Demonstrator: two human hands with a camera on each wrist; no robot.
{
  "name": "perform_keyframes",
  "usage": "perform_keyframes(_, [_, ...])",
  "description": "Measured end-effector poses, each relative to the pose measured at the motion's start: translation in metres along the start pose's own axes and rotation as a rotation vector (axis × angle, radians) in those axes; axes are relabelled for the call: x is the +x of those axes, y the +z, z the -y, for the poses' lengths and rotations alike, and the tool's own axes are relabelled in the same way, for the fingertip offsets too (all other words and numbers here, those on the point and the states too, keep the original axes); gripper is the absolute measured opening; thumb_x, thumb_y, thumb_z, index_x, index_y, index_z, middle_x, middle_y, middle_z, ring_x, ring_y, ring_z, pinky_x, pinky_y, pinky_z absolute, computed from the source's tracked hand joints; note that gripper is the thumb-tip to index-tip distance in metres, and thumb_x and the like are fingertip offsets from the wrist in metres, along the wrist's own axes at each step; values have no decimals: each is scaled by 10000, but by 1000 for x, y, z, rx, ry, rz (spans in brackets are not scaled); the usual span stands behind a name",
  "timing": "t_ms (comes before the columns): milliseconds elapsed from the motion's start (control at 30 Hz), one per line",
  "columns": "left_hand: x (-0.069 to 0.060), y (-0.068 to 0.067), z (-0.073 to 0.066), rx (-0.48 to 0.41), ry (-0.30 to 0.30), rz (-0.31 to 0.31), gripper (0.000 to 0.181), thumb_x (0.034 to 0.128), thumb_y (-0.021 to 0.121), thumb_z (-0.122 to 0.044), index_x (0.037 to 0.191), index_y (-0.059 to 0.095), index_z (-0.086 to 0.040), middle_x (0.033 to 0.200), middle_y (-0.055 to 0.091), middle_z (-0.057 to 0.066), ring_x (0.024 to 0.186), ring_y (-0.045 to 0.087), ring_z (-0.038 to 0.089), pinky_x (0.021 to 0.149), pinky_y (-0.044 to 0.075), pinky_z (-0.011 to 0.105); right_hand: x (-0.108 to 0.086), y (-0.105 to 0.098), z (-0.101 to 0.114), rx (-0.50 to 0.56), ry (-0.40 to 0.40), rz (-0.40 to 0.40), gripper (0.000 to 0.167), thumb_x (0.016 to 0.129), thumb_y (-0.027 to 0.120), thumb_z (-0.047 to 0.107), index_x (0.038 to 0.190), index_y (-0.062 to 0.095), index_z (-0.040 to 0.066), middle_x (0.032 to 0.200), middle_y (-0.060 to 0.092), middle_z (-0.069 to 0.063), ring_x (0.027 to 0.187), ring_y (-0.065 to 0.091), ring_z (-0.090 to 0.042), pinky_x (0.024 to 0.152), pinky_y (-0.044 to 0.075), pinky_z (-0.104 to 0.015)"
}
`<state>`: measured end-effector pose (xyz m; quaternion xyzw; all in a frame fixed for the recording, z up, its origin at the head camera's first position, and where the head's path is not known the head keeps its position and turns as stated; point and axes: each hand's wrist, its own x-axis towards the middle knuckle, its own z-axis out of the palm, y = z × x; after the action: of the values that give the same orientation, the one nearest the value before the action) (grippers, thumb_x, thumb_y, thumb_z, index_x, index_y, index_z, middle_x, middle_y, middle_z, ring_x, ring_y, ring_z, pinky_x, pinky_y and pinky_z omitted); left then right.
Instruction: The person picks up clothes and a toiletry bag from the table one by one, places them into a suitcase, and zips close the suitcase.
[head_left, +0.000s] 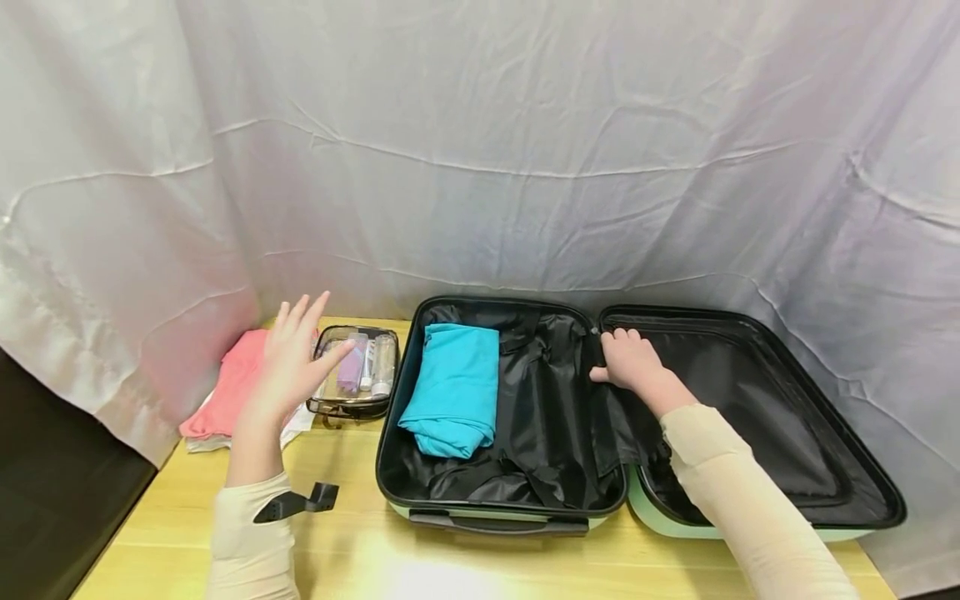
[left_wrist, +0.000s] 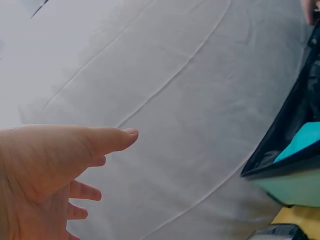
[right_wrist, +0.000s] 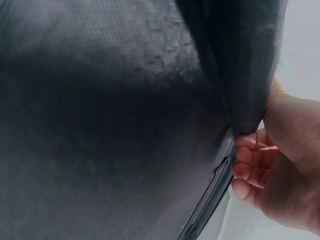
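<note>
An open suitcase (head_left: 390, 479) with a mint-green shell lies flat, its two halves side by side. In the left half lies a folded teal garment (head_left: 453, 387). My right hand (head_left: 630, 360) is over the middle seam between the halves; its curled fingers pinch the edge of a black fabric divider (right_wrist: 247, 65), beside a zipper (right_wrist: 207, 200) in the right wrist view. My left hand (head_left: 288, 367) hangs raised in the air with fingers spread, holding nothing. Below it are folded pink clothes (head_left: 234, 379) and a clear toiletry pouch (head_left: 348, 410) with small bottles inside.
The suitcase's right half (head_left: 750, 400) lies open with a black lining. A grey curtain (head_left: 525, 167) hangs close behind the wooden table (head_left: 352, 533). A black strap (head_left: 322, 497) dangles from the left sleeve. White cloth (head_left: 300, 423) lies under the pink clothes.
</note>
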<state>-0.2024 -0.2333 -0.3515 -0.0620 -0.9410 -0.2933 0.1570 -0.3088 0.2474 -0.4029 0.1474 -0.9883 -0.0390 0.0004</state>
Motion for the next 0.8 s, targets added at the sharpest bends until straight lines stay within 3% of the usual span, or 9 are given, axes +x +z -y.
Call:
perform_keyframes(200, [-9,-7,19,-76,-61,-105,770,941,609,-392,1554,232,-119,1582,185,290,1475,45,510,1125,52,726,0,-1,0,3,11,19,662,882,685,401,1273,514,-105,1223,531,-327,1119,499,-498,912,452,-601])
perform_keyframes(333, [-12,-7,32,-75,-95,-164,736,945,614,-335,1539,262,-80,1565,215,304,1462,86,524,1128,78,717,0,-2,0,-4,22,45,675,892,673,414,1288,496,-104,1231,518,-330,1134,490,-501,920,447,-599])
perform_keyframes(533, [-13,-2,59,-20,-156,-238,674,949,590,-269,1520,298,-59,1537,280,301,1436,172,525,1124,128,703,-1,-4,1,-2,31,41,670,893,675,406,1285,495,-107,1226,516,-330,1127,491,-502,923,445,-600])
perform_keyframes(667, [-16,3,80,-12,-237,-270,646,972,543,-325,1524,303,-90,1547,301,257,1442,199,481,1127,133,693,-1,-4,1,-1,25,39,662,894,674,404,1278,499,-106,1220,520,-329,1117,495,-499,917,447,-598])
perform_keyframes(800, [-20,11,101,-21,-268,-319,636,968,555,-348,1510,342,-94,1525,351,244,1431,244,459,1154,151,641,-1,-3,1,3,26,38,667,895,674,406,1285,495,-104,1233,517,-331,1128,491,-501,921,445,-599])
